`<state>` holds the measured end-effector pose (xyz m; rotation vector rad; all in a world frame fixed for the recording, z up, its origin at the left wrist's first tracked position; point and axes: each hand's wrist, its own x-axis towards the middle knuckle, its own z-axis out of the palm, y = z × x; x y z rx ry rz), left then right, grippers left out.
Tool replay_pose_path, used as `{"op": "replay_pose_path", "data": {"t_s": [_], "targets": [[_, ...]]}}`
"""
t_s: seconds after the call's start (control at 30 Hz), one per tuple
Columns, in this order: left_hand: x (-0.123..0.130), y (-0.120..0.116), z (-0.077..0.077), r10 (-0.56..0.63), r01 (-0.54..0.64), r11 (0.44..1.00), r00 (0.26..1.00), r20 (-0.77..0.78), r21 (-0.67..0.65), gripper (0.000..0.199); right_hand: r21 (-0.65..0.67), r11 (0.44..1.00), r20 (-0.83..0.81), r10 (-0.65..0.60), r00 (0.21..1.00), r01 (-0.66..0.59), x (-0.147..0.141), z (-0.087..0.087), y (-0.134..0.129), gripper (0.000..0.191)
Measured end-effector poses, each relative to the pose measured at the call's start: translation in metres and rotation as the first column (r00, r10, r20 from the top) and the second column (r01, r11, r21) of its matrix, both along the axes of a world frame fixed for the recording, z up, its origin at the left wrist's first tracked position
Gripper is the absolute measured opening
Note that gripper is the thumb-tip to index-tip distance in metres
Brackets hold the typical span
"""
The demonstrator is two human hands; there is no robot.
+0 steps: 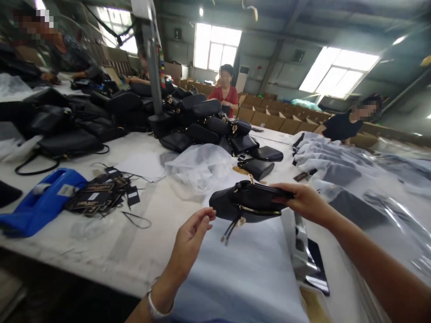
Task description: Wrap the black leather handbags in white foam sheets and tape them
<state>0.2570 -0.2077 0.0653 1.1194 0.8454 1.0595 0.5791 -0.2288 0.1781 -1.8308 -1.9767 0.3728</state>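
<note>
A small black handbag [249,202] with a gold zipper and a dangling tassel is held above the white table. My right hand [299,199] grips its right end, thumb on the near side and the other fingers partly hidden behind. My left hand [192,240], with a silver bangle on the wrist, is at the bag's left end. Its fingers are loosely bent, with the tips at the bag's edge; whether they touch it is hard to see. Under the bag lies a sheet of pale wrapping [242,269].
A heap of black bags [198,116] covers the back of the table. To the left are a blue tape dispenser [50,197] and black hang tags [97,193]. Wrapped bags [350,179] line the right side. Co-workers [226,92] stand around, with cardboard boxes [272,119] behind.
</note>
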Motion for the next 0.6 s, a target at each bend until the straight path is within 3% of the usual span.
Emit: {"op": "replay_pose_path", "data": {"t_s": [0.17, 0.37, 0.47, 0.6], "targets": [[-0.003, -0.022, -0.011, -0.071, 0.071, 0.997, 0.997, -0.026, 0.016, 0.043, -0.149, 0.989, -0.036, -0.023, 0.999, 0.018, -0.021, -0.009, -0.039, 0.036], [-0.012, -0.023, -0.023, -0.071, 0.133, 0.958, 0.969, -0.237, 0.255, 0.032, -0.082, 0.996, 0.062, 0.019, 0.998, -0.014, -0.037, -0.058, -0.062, 0.041], [-0.02, 0.006, -0.037, 0.036, 0.064, 0.954, 0.945, -0.324, 0.294, 0.031, 0.035, 0.999, 0.106, 0.031, 0.994, -0.035, -0.041, -0.07, -0.067, 0.049], [-0.035, 0.074, -0.053, 0.222, -0.074, 0.932, 0.89, -0.398, 0.355, 0.029, 0.292, 0.953, 0.207, 0.019, 0.978, -0.08, -0.048, -0.069, -0.081, 0.057]]}}
